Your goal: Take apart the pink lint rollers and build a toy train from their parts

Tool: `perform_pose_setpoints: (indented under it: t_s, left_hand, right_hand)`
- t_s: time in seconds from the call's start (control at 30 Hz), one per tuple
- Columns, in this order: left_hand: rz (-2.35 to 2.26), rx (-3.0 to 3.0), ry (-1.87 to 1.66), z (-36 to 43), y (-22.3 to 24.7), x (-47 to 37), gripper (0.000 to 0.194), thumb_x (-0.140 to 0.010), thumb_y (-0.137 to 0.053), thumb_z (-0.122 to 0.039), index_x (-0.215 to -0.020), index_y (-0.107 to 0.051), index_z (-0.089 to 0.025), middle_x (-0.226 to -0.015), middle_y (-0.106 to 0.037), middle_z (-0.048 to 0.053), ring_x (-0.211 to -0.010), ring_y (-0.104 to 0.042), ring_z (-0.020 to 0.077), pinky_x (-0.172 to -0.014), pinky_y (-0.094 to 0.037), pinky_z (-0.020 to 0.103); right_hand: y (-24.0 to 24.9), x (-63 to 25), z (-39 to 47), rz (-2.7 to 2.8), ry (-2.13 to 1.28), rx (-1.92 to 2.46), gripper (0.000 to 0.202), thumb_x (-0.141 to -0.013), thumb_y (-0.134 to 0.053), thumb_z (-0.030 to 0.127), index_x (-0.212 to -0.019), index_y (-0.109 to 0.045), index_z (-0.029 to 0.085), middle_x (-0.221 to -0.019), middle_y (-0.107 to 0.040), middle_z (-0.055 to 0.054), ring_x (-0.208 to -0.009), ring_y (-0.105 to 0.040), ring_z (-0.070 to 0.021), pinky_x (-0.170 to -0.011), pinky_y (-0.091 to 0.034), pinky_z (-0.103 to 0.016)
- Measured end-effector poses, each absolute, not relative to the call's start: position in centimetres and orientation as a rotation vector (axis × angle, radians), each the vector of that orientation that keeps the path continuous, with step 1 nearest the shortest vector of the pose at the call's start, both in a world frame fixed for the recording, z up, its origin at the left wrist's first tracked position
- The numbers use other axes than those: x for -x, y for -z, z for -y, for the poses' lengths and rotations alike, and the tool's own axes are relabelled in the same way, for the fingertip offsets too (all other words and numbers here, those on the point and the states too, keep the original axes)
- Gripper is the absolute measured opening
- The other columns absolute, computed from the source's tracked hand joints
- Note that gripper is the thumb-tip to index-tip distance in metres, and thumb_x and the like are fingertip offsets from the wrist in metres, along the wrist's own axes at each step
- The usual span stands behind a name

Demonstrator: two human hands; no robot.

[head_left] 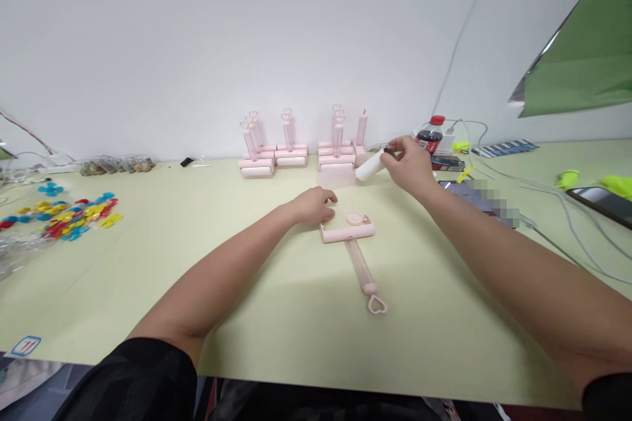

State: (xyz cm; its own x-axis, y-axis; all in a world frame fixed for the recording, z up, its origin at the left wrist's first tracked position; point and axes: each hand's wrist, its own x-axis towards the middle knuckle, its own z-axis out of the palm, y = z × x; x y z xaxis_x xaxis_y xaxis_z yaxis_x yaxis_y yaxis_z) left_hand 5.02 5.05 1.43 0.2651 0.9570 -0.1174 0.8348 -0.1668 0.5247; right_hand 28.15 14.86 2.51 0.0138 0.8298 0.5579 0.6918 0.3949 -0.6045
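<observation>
My right hand [405, 161] holds a white roll [370, 165] by its right end, raised near the back of the table. A pink roller frame [348, 231] lies on the table with its clear pink handle [361, 263] and heart-shaped ring [377, 304] pointing toward me. Beside the frame's left end is my left hand [315, 205], fingers bent and apart, with nothing seen between them. A round pink piece [354, 218] rests just behind the frame. Several pink rollers [337, 156] stand upright against the wall.
A cola bottle [430, 134], cables and a phone-like device [476, 200] are at the right, with another phone [602, 202] beyond. Colourful plastic pieces [79, 216] lie at the left, near bagged items [116, 165] by the wall.
</observation>
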Motion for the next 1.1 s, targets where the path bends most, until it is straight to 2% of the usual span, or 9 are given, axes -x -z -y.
perform_pose_setpoints:
  t_s: [0.1,0.23,0.37,0.5,0.63,0.8,0.97,1.03,1.1]
  left_hand:
    - [-1.705,-2.164,-0.305,-6.1,-1.5,-5.9,0.039,-0.080,-0.061,-0.032,-0.118,-0.061,-0.022,-0.120,-0.058,0.009,-0.105,-0.060,0.0268,-0.092,-0.047,0.037]
    - [-1.974,-2.265,-0.339,-8.7,-1.4,-6.5,0.051,-0.087,-0.053,-0.036,-0.135,-0.046,-0.020,-0.134,-0.044,0.016,-0.123,-0.048,0.0346,-0.097,-0.043,0.044]
    - [-1.934,-2.352,-0.240,-10.8,-1.2,-5.7,0.050,-0.087,-0.053,-0.029,-0.136,-0.048,-0.023,-0.130,-0.048,0.012,-0.111,-0.058,0.0277,-0.092,-0.047,0.037]
    - [-1.739,-2.492,-0.232,-10.7,-0.9,-4.5,0.047,-0.089,-0.052,-0.027,-0.136,-0.049,-0.030,-0.131,-0.049,0.005,-0.109,-0.060,0.0207,-0.094,-0.045,0.029]
    - [-1.692,-2.565,-0.267,-9.6,-0.3,-3.7,0.046,-0.090,-0.050,-0.028,-0.136,-0.050,-0.028,-0.131,-0.049,0.005,-0.107,-0.060,0.0207,-0.092,-0.047,0.030]
    - [-1.756,-2.551,-0.301,-9.3,0.2,-3.8,0.045,-0.091,-0.047,-0.027,-0.136,-0.050,-0.027,-0.134,-0.048,0.006,-0.104,-0.062,0.0199,-0.090,-0.048,0.030]
    - [-1.824,-2.532,-0.343,-8.5,-0.3,-4.4,0.048,-0.089,-0.050,-0.029,-0.137,-0.048,-0.023,-0.135,-0.046,0.009,-0.103,-0.062,0.0223,-0.086,-0.049,0.033]
    - [-1.849,-2.503,-0.349,-7.7,-0.7,-4.5,0.043,-0.088,-0.050,-0.028,-0.131,-0.051,-0.021,-0.131,-0.049,0.011,-0.102,-0.062,0.0230,-0.083,-0.048,0.033]
    - [-1.804,-2.457,-0.275,-6.7,-1.1,-4.4,0.031,-0.087,-0.050,-0.028,-0.115,-0.061,-0.020,-0.117,-0.059,0.009,-0.095,-0.063,0.0223,-0.078,-0.048,0.032]
  right_hand:
    - [-3.4,-28.0,-15.4,1.762,-0.095,1.337,0.030,-0.075,-0.059,0.028,-0.104,-0.061,0.020,-0.102,-0.069,-0.010,-0.080,-0.062,-0.0247,-0.076,-0.047,-0.038]
    - [-3.3,-27.4,-16.3,1.952,0.010,1.378,0.029,-0.074,-0.059,0.026,-0.102,-0.063,0.018,-0.101,-0.069,-0.013,-0.091,-0.062,-0.0299,-0.076,-0.045,-0.039]
    - [-2.5,-26.8,-16.8,2.070,-0.001,1.422,0.026,-0.077,-0.057,0.028,-0.099,-0.066,0.017,-0.097,-0.071,-0.012,-0.088,-0.062,-0.0286,-0.074,-0.045,-0.036]
    - [-2.5,-26.7,-16.4,2.115,-0.012,1.338,0.023,-0.077,-0.058,0.029,-0.094,-0.067,0.017,-0.094,-0.071,-0.010,-0.085,-0.062,-0.0259,-0.073,-0.044,-0.034]
    - [-2.6,-26.8,-15.5,2.147,-0.051,1.243,0.017,-0.074,-0.060,0.025,-0.085,-0.069,0.017,-0.089,-0.072,-0.007,-0.080,-0.062,-0.0227,-0.071,-0.044,-0.031]
    - [-2.6,-26.5,-15.1,2.113,-0.133,1.249,0.017,-0.074,-0.061,0.026,-0.086,-0.069,0.018,-0.085,-0.072,-0.005,-0.074,-0.062,-0.0206,-0.069,-0.044,-0.030]
    - [-2.9,-26.9,-14.6,2.100,-0.043,1.268,0.029,-0.078,-0.059,0.032,-0.101,-0.068,0.016,-0.099,-0.069,-0.011,-0.079,-0.062,-0.0241,-0.076,-0.046,-0.036]
    - [-2.9,-27.2,-13.3,2.102,0.066,1.213,0.032,-0.082,-0.056,0.032,-0.105,-0.067,0.014,-0.106,-0.066,-0.015,-0.085,-0.061,-0.0261,-0.081,-0.045,-0.038]
    - [-2.6,-27.2,-11.2,2.209,0.079,1.104,0.026,-0.085,-0.051,0.029,-0.099,-0.068,0.015,-0.102,-0.067,-0.014,-0.088,-0.061,-0.0262,-0.081,-0.045,-0.037]
